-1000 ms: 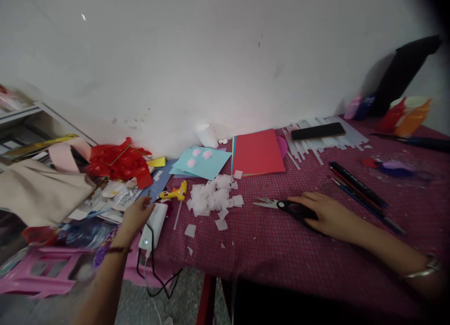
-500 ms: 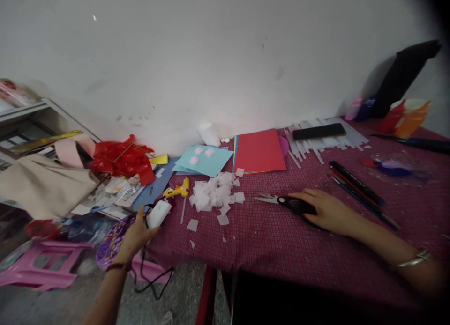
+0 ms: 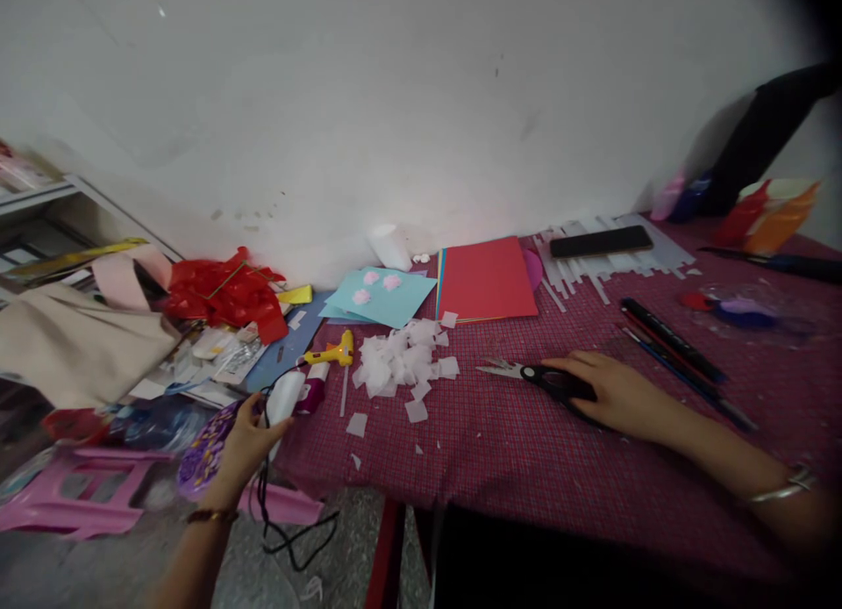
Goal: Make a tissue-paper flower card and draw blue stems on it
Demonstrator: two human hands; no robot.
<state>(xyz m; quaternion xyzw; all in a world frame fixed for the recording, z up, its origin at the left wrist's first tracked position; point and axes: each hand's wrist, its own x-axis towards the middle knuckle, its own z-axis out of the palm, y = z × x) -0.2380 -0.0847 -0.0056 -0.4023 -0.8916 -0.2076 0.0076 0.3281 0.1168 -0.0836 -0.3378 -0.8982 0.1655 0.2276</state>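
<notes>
At the table's left edge, my left hand [image 3: 246,442] is closed round a white rounded block [image 3: 285,397], its exact kind unclear. A black cable [image 3: 264,504] hangs down beside it. Just right of the block are a purple-and-white item [image 3: 312,390] and a yellow glue gun [image 3: 338,352]. My right hand [image 3: 615,394] rests over black-handled scissors [image 3: 556,381], fingers curled on the handles. The scissor blades lie slightly apart on the cloth, pointing left toward a heap of white paper squares [image 3: 398,359].
Blue cards [image 3: 401,297] with pink paper flowers and red paper [image 3: 487,280] lie at the back. A black phone [image 3: 602,242] rests on white strips. Pens [image 3: 677,341] lie beyond my right hand. Left are red plastic [image 3: 227,293] and a pink stool [image 3: 72,490].
My left hand has shifted slightly left with the white block, uncovering more of the purple-and-white item. My right hand stays on the scissors. The view has shifted slightly.
</notes>
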